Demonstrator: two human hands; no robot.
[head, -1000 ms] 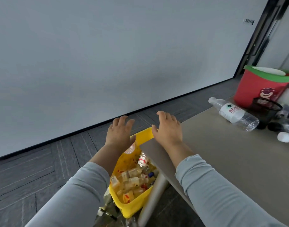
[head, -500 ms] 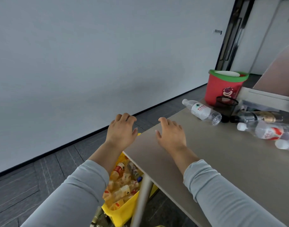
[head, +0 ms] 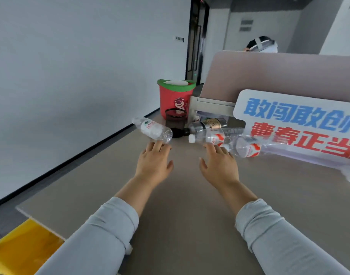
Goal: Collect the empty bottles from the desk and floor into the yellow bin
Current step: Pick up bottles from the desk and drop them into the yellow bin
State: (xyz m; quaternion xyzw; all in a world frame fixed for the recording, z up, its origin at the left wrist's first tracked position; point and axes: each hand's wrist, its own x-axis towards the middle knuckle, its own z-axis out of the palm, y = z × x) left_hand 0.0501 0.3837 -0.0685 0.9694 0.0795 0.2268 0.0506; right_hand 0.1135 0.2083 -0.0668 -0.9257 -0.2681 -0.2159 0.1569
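Note:
Several empty clear bottles lie on the beige desk (head: 180, 205). A bottle with a green-and-white label (head: 152, 130) lies on its side just beyond the fingertips of my left hand (head: 153, 164). My right hand (head: 219, 167) reaches flat toward a red-and-white labelled bottle (head: 211, 136), fingertips just below it. Another red-labelled bottle (head: 247, 148) lies to its right, and a gold-labelled one (head: 209, 124) behind. Both hands are empty with straight fingers. A corner of the yellow bin (head: 21, 249) shows at the lower left, below the desk edge.
A red bucket with a green rim (head: 175, 98) stands at the desk's far end, a black mesh cup (head: 175, 117) in front of it. A white sign with blue and red characters (head: 301, 124) stands right, before a pink partition (head: 279, 76). A white wall runs along the left.
Both hands have moved from over the yellow bin and desk corner forward across the desk toward the bottles. The view has swung up and along the desk.

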